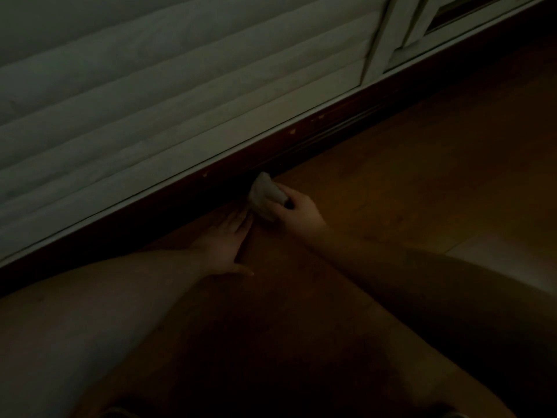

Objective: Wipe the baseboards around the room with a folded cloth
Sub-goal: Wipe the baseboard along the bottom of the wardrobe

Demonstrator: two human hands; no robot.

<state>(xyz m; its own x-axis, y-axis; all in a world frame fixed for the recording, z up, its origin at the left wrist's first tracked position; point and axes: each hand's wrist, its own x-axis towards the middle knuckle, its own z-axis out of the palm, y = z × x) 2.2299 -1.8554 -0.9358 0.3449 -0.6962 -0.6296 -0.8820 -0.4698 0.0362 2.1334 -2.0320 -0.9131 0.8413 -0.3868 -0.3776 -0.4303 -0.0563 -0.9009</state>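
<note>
The scene is very dim. Near the middle of the frame the right hand grips a pale folded cloth, fingers curled over its right end and thumb under it. The cloth's far corner presses against the dark baseboard, which runs as a diagonal band from the lower left edge up to the upper right. The rest of the cloth sits just above the wooden floor.

Just below and left of the cloth, the left hand lies flat on the floor, fingers straight and close together, pointing toward the baseboard, thumb spread out to the lower right. It holds nothing. Its fingertips end just beside the cloth; whether they touch it cannot be told in the gloom.

The 2 hands are close but separate. Above the baseboard, the upper left of the frame shows pale slatted panels.
</note>
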